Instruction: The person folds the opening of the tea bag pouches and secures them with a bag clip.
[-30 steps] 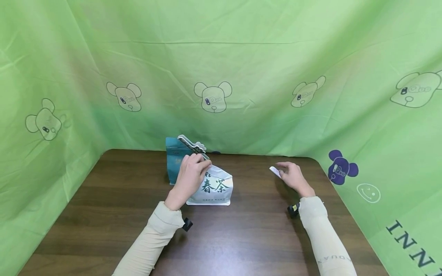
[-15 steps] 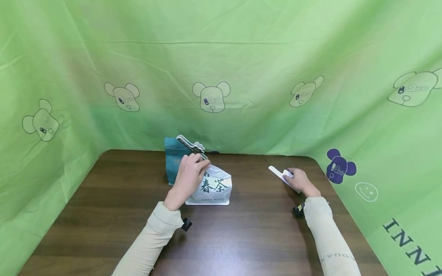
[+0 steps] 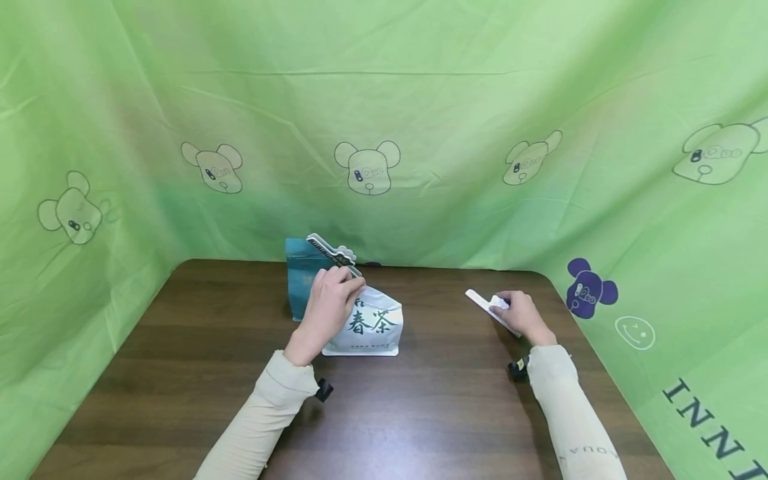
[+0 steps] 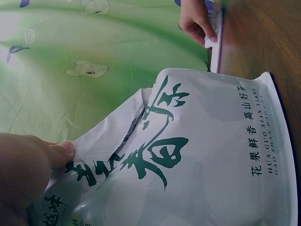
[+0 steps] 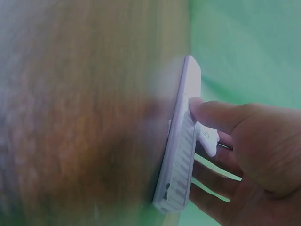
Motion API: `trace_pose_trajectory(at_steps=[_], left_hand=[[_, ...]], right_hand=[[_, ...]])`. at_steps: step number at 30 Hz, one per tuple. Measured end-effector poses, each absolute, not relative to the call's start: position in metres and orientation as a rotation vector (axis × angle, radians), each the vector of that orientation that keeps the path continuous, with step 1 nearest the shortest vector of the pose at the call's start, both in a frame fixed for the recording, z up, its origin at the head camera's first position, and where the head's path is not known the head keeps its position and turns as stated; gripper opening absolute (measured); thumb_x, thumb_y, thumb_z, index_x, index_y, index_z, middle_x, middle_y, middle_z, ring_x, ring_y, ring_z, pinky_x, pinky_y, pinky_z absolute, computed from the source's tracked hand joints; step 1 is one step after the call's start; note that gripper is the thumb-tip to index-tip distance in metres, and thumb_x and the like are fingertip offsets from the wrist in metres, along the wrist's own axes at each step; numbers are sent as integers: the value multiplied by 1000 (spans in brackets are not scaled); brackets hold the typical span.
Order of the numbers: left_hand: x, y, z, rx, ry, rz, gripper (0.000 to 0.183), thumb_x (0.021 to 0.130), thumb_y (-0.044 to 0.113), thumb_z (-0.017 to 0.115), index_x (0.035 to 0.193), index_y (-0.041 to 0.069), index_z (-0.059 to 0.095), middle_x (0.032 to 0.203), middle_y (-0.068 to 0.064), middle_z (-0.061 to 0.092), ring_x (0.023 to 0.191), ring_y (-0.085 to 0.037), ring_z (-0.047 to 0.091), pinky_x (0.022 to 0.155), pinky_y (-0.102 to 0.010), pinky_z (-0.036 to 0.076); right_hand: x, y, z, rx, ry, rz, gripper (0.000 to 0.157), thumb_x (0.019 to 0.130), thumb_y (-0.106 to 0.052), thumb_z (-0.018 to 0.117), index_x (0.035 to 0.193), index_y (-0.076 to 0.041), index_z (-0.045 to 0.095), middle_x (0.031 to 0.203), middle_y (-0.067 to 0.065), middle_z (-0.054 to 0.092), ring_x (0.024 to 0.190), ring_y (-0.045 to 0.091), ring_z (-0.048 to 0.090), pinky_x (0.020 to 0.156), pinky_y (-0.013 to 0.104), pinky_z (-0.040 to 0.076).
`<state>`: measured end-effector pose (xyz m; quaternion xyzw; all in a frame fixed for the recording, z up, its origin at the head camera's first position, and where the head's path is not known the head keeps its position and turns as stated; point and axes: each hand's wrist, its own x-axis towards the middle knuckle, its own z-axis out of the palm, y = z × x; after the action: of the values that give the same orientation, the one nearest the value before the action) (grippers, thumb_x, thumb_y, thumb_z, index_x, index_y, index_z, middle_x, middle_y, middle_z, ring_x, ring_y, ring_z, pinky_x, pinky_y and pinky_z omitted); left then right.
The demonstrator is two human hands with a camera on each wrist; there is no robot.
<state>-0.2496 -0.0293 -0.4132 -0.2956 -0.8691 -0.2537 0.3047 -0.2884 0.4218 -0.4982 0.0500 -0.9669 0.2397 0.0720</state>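
Note:
My left hand (image 3: 330,300) pinches the folded-down top of a white tea bag (image 3: 375,327) with green lettering, which stands upright on the table. In the left wrist view, the thumb presses the crease of the folded flap (image 4: 108,132). At the right, my right hand (image 3: 522,315) holds a long white sealing clip (image 3: 480,300) low at the tabletop. In the right wrist view, the thumb lies on the pale lilac clip (image 5: 178,155), with the other fingers behind its small tab (image 5: 208,139).
A teal pouch (image 3: 300,280) stands behind the left hand. A mint clip with a dark striped edge (image 3: 333,252) slants before the pouch's top; its lower end is hidden by the hand. Green cloth (image 3: 420,133) hangs behind the wooden table (image 3: 198,373).
My right hand has shifted slightly right and nearer along the clip, so more of the clip shows. It has barely moved in the last half second. The left hand and tea bag stay put.

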Motion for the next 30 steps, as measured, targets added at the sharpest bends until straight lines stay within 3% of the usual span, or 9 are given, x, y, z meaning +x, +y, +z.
trace_pose_trajectory(at_steps=[7,17,30], left_hand=[[-250,-29,-413,-776,-2301,-670,9,91,12,76,99,10,81,81,-2,59,75,-19,49,69,-32,33],[-250,-29,-413,-779,-2288,-667,9,91,12,77,99,10,81,82,-2,60,76,-20,50,70,-32,33],[-248,-29,-415,-777,-2283,-668,9,92,13,76,98,10,81,80,-1,58,74,-19,49,68,-32,33]], right_hand=[[-285,415,-488,136,-2870,807,41,86,-8,78,116,16,66,106,32,70,93,40,67,80,48,52],[-280,409,-486,120,-2880,916,33,93,-14,74,110,14,70,94,25,74,76,15,67,65,23,50],[-271,392,-483,226,-2823,1033,24,92,-12,75,105,9,74,95,20,77,81,10,70,68,17,51]])
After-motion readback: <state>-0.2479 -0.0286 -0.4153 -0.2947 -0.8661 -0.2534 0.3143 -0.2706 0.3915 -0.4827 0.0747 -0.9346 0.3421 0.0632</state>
